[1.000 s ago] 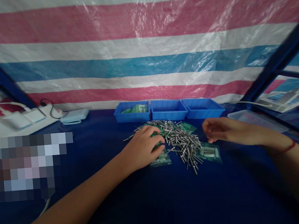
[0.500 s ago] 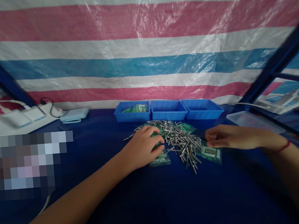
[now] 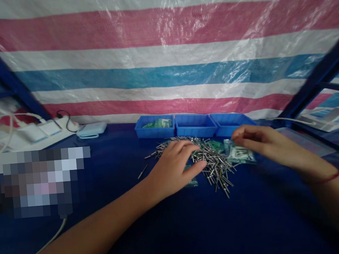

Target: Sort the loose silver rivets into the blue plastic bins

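Observation:
A heap of silver blind rivets point(image 3: 216, 166) lies on the blue table, with small green-tinted plastic bags among it. My left hand point(image 3: 175, 167) is over the left side of the heap, fingers apart, holding nothing visible. Beneath its thumb a small plastic bag point(image 3: 191, 181) shows in part. On the heap's right, my right hand point(image 3: 260, 141) pinches the upper edge of a clear bag point(image 3: 240, 155) with white and dark slim pieces inside. Another green bag point(image 3: 216, 146) lies partly under the rivets. One loose rivet point(image 3: 142, 171) lies apart at the left.
Three blue bins stand in a row behind the heap: the left bin point(image 3: 154, 133) contains green bags, beside the middle bin point(image 3: 195, 132) and right bin point(image 3: 224, 130). A light blue case point(image 3: 92, 130) and white power strip point(image 3: 45, 138) are at left. A clear plastic lid point(image 3: 302, 142) lies right.
My right hand has taken the clear bag and raised it, moving it away from me. My left hand has shifted right across the heap. A single rivet now shows left of the heap.

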Tool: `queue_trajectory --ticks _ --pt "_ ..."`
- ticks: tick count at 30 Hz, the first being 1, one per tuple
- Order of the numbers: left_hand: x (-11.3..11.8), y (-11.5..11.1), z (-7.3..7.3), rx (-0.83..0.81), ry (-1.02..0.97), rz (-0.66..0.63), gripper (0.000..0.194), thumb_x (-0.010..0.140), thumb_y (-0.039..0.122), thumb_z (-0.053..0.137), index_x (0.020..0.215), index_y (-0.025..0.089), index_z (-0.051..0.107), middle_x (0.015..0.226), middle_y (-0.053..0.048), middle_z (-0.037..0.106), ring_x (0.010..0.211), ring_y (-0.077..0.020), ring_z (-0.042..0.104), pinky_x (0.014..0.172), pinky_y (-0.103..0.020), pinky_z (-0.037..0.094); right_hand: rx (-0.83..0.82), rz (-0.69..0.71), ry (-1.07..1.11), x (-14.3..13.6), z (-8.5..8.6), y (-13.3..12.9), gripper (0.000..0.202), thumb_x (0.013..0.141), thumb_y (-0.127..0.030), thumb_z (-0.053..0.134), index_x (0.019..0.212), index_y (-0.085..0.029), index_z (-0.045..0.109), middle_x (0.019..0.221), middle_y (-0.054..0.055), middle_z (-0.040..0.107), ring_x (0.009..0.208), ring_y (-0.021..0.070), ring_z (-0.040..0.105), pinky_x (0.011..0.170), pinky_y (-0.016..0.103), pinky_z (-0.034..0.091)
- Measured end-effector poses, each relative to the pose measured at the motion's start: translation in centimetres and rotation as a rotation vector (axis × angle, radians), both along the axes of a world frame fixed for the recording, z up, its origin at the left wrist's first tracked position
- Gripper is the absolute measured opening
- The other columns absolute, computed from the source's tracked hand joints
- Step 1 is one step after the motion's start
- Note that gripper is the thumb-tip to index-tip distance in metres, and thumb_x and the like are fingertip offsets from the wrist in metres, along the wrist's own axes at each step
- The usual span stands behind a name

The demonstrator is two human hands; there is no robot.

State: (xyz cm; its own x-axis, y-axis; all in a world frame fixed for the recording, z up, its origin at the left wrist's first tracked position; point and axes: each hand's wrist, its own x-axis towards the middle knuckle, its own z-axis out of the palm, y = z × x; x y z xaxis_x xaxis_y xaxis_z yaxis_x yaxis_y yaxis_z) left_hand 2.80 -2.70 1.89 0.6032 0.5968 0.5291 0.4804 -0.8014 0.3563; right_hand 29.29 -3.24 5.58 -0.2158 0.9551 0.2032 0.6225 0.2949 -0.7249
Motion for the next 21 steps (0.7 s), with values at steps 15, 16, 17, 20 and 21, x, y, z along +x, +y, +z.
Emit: queue_trajectory --ticks 15,16,17,20,21 --pt "1.1 -1.2 0.7 -0.489 -0.234 0.037 0.022 0.085 0.032 0.052 0.073 0.015 0.057 0.063 0.002 0.054 0.057 -0.0105 0.048 0.054 -0.024 0.035 -0.017 0.162 0.278 -6.8 -2.8 -2.5 0.023 0.079 -0.036 0.062 0.098 -0.024 0.055 0.087 0.001 0.060 0.075 0.0149 0.057 0.063 0.027 0.048" --pt "1.1 -1.1 0.7 -0.507 -0.256 0.043 0.022 0.085 0.033 0.052 0.074 0.015 0.057 0.064 0.001 0.055 0.058 -0.0108 0.048 0.055 -0.024 0.036 -0.033 0.194 0.257 -6.8 -3.0 -2.4 0.022 0.079 -0.035 0.062 0.096 -0.024 0.055 0.085 0.001 0.060 0.074 0.0154 0.057 0.062 0.028 0.048" --pt "1.1 -1.0 0.6 -0.516 -0.272 0.048 0.023 0.085 0.034 0.052 0.075 0.014 0.058 0.066 0.001 0.056 0.059 -0.0112 0.048 0.056 -0.025 0.036 -0.039 0.217 0.242 -6.8 -3.1 -2.4 0.020 0.079 -0.035 0.062 0.093 -0.023 0.056 0.082 0.001 0.060 0.072 0.0156 0.057 0.061 0.028 0.047" --pt "1.1 -0.9 0.5 -0.522 -0.285 0.035 0.027 0.085 0.038 0.052 0.075 0.014 0.058 0.067 0.000 0.056 0.062 -0.0117 0.048 0.059 -0.026 0.037 0.009 0.209 0.225 -6.9 -3.5 -2.3 0.015 0.081 -0.035 0.060 0.086 -0.021 0.055 0.069 -0.001 0.056 0.061 0.0138 0.054 0.051 0.025 0.044" --pt "1.1 -0.9 0.5 -0.528 -0.279 0.023 0.028 0.085 0.039 0.051 0.075 0.014 0.058 0.067 0.000 0.055 0.062 -0.0117 0.048 0.059 -0.026 0.037 0.051 0.186 0.212 -6.9 -3.6 -2.3 0.013 0.082 -0.034 0.059 0.083 -0.021 0.055 0.067 -0.001 0.054 0.058 0.0127 0.052 0.048 0.024 0.042"
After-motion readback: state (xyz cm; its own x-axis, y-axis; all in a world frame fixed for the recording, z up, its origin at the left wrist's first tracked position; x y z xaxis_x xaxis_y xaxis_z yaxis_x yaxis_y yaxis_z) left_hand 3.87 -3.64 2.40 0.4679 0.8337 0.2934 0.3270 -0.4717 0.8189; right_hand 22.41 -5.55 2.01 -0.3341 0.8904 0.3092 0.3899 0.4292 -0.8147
